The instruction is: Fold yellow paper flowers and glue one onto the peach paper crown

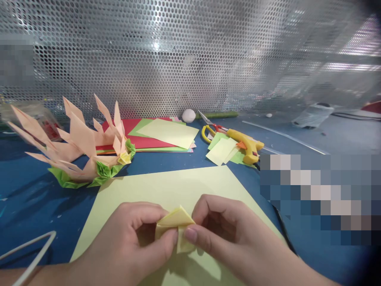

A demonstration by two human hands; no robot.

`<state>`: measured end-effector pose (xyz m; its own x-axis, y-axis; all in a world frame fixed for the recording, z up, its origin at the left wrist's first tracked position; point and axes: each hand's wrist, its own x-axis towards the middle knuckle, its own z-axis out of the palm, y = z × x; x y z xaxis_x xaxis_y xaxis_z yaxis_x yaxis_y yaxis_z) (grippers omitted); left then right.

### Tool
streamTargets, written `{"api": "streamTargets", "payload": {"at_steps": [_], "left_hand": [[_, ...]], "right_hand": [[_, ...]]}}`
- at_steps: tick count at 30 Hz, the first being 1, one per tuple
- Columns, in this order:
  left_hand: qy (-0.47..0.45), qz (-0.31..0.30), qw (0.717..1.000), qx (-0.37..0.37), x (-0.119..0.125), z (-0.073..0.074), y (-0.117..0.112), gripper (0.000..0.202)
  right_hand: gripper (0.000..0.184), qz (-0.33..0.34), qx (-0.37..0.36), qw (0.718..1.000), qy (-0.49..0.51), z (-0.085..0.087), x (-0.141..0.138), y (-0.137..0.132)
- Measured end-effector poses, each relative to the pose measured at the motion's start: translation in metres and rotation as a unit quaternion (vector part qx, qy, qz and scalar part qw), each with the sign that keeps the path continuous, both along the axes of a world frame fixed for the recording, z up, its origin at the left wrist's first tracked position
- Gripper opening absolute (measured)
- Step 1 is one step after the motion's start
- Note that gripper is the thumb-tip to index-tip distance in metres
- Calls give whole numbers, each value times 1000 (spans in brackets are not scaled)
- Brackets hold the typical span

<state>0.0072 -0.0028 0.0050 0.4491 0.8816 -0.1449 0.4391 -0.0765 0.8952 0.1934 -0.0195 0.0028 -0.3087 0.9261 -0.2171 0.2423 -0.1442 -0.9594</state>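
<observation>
Between my hands is a small folded piece of yellow paper (176, 219), its pointed top facing away from me. My left hand (139, 234) pinches its left side between thumb and forefinger. The thumb and forefinger of my right hand (223, 230) grip the right side. Part of the fold is hidden behind my fingers. Beneath both hands lies a large pale yellow sheet (166, 182) on the blue table (149, 161). To the left stands a paper crown (80, 139) of pink pointed pieces with green folded leaves (107, 170) and a small yellow piece (125, 158) along its base.
Behind are stacked colored sheets (166, 133), a white ball (188, 115), scissors (214, 126), small paper squares (222, 150) and a yellow glue gun (247, 146). A perforated metal screen (149, 59) rises at the back. A white cable (38, 254) lies front left.
</observation>
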Motion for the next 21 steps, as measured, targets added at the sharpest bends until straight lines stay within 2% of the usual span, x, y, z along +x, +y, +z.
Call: {"api": "streamTargets", "payload": {"at_steps": [4,8,13,16,21], "left_hand": [[28,-21,999,18,-1,0,-1,30],[31,-10,999,15,-3,-2,1,27],[15,-31,998,-56,-3,-1,5,33],[-27,-35,994,-102,-2,0,6,34],[-57,-21,990,-128,-1,-1,5,28]], "right_hand": [[27,8,17,1000,-19,0,1,-1],[28,0,13,1000,-29,-2,0,-1],[24,2,22,999,-41,-4,0,-1],[25,-1,25,999,-33,-4,0,0],[32,-26,21,999,-5,-4,-1,-2]]}}
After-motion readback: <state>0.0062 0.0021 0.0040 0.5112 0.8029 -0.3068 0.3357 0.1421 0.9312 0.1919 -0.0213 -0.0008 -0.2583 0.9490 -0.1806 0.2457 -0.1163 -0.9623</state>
